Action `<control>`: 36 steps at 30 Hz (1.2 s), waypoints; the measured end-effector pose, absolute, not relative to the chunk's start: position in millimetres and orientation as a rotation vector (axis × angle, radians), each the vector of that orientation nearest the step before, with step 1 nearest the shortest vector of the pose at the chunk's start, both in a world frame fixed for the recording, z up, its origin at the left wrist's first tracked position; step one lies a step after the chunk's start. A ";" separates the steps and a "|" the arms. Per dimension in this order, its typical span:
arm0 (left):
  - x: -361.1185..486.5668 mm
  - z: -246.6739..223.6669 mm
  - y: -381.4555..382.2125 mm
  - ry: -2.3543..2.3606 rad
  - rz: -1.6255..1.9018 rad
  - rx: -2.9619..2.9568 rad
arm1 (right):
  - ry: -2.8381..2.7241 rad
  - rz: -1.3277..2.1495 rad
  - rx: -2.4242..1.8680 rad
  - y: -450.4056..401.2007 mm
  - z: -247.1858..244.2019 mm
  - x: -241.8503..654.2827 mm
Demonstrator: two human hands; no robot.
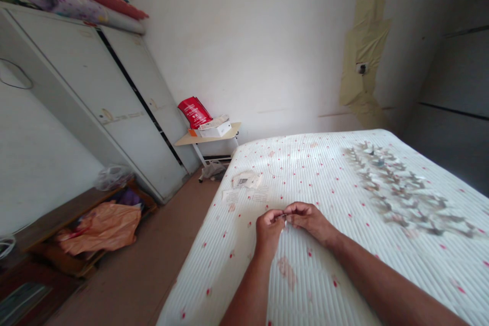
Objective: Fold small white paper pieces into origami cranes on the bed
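Over the middle of a white, red-dotted mattress, my two hands meet fingertip to fingertip. Both my left hand and my right hand are closed in a pinch on a small piece of paper, mostly hidden by the fingers; a whitish bit of it shows between them. Beyond my left hand lie printed paper sheets and a crumpled paper. To the right, several small folded paper pieces stand in rows, somewhat blurred.
Behind the mattress, a small table bears a red bag and a white box. A grey cabinet stands at the left, with an orange cloth on a low wooden bench.
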State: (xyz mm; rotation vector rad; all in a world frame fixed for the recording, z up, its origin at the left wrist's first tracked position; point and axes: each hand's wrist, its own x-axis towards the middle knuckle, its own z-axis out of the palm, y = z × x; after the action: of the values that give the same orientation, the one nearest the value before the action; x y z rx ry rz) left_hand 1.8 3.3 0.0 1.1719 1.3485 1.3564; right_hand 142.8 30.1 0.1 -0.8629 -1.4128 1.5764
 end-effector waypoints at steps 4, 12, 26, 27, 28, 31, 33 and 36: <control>2.3 -2.4 3.5 1.338 1.344 1.189 | -1.403 1.595 -0.795 30.6 -4.6 141.3; 1.5 -5.4 2.6 1.327 1.332 1.276 | -1.577 1.264 -0.881 26.3 0.6 137.9; 4.6 -7.0 2.0 1.395 1.338 1.407 | -1.763 0.904 -0.883 23.5 4.1 137.9; 4.5 -7.0 2.1 1.385 1.339 1.400 | -1.758 0.915 -0.883 23.8 3.6 137.8; 4.3 -7.2 2.3 1.377 1.341 1.392 | -1.749 0.927 -0.885 23.9 3.1 137.7; 3.4 -7.9 2.9 1.351 1.346 1.374 | -1.719 0.985 -0.886 24.2 2.0 137.9; 2.7 -7.9 3.1 1.344 1.344 1.358 | -1.689 1.043 -0.878 24.7 1.6 138.7; 2.1 -6.2 2.8 1.345 1.346 1.347 | -1.628 1.179 -0.865 26.1 1.7 140.5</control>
State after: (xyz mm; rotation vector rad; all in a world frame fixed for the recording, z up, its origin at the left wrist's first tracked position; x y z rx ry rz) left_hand 2.1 2.8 -6.2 1.3466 1.3450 1.3458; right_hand 140.5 26.1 1.7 -0.8646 -1.6284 1.1785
